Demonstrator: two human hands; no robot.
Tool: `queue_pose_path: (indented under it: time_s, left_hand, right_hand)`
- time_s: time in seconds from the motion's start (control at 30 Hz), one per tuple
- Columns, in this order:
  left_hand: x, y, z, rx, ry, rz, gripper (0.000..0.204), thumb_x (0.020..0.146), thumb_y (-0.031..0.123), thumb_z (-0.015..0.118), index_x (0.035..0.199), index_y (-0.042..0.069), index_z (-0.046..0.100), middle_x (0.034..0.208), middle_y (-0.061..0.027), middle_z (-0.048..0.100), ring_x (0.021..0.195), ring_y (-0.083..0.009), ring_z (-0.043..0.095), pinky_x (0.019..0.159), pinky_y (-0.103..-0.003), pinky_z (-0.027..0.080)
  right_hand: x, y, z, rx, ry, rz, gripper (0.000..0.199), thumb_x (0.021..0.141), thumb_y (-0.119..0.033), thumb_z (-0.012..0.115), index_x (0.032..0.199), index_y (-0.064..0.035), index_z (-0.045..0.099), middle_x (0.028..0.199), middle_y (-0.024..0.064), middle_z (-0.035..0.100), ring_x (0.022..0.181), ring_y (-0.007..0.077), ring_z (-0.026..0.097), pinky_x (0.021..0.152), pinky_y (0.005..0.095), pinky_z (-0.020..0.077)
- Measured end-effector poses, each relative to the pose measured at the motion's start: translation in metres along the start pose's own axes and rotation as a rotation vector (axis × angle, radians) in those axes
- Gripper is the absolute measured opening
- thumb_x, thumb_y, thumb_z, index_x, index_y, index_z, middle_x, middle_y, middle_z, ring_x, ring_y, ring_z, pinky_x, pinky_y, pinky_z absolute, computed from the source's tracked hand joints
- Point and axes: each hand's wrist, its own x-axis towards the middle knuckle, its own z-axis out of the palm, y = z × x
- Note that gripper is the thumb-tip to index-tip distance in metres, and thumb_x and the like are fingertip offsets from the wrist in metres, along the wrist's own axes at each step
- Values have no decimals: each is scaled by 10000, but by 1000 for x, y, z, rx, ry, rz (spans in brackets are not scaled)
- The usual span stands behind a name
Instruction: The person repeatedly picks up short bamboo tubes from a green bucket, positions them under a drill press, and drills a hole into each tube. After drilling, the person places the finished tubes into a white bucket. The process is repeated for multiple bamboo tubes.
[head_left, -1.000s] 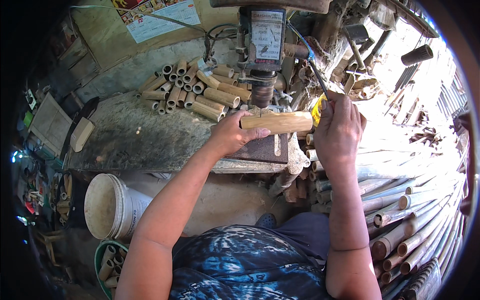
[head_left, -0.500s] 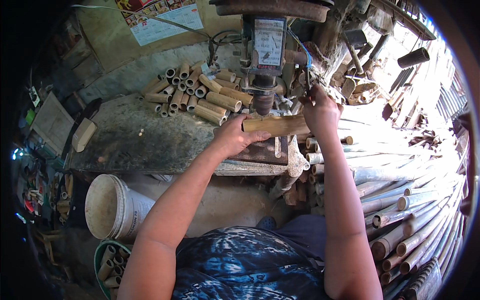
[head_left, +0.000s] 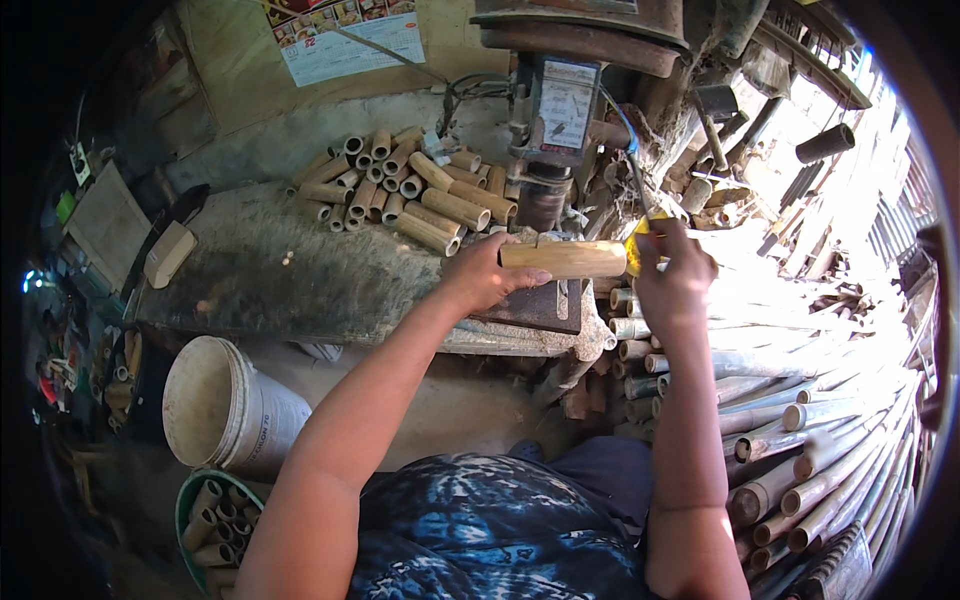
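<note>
**At the drill press, two hands on a bamboo section**

Under the drill press [head_left: 560, 110], a short bamboo section [head_left: 565, 259] lies level and crosswise, just above the dark press table [head_left: 535, 305]. The left hand [head_left: 487, 272] grips its left end, fingers curled over the top and thumb underneath, closed firmly around the tube. The right hand [head_left: 672, 278] is at the tube's right end, fingers bent and drawn together around a small yellow object [head_left: 634, 252] that touches or nearly touches that end; whether the fingers also hold the bamboo itself cannot be told from this view.

Behind the left hand, on the grey worktop [head_left: 260, 280], a heap of cut bamboo pieces [head_left: 405, 190] lies stacked, most with open ends facing forward. A pale wooden block [head_left: 168, 253] rests near the worktop's left edge. Below the worktop stands a white bucket [head_left: 225, 405], and just beside it, lower down, a green basket [head_left: 205, 515] holds more short bamboo tubes. To the right of the right forearm, long bamboo poles [head_left: 820, 440] lie piled in a slanting stack, brightly lit. Shorter offcuts [head_left: 630, 325] are stacked under the press table's right edge. A printed poster [head_left: 350, 35] hangs on the wall at the back. The person's patterned blue shirt [head_left: 490, 530] fills the lower middle of the view.
</note>
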Motion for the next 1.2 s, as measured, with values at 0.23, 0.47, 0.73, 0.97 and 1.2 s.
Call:
queue_pose_path:
  time_s: [0.23,0.47,0.73,0.97,1.2]
  left_hand:
    - [-17,-3,-4,-140,107,61,806,732,570,879,1260,16,624,1102,-154,711,1018,-242,672,936,-365,524]
    - [-169,-87,-104,-641,346,-205,601,788,382,891,1198,22,639,1086,-88,687,963,-159,648,852,-303,525]
    - [-392,-229,-243,-639,1141,-677,598,876,411,804,1300,49,589,1146,-52,647,998,-153,621,903,-309,522]
    - [-536,-294,-234,-196,1005,-785,191,992,237,631,1006,48,655,718,-25,598,658,-143,615,626,-241,493]
    - [-636,-268,-85,670,-698,-1150,411,864,350,685,1166,72,703,1240,-220,679,1136,-404,653,942,-461,530]
  right_hand:
    - [90,-10,-47,-172,444,-200,231,1008,-184,544,1217,-200,640,1043,54,754,982,310,711,926,465,495]
    - [223,22,-34,-213,354,-194,364,1064,-345,432,1369,-195,561,1218,172,703,1109,432,662,888,511,521]
    - [234,47,-21,-144,351,-189,385,1075,-348,441,1417,-194,530,1255,172,691,1157,411,651,925,497,512]
    - [216,27,-28,-138,356,-147,409,1085,-350,449,1459,-194,504,1288,171,680,1198,393,641,958,485,503]
    - [198,1,-29,-23,378,-152,397,988,-88,471,1377,-138,536,1248,137,709,1149,328,679,927,431,511]
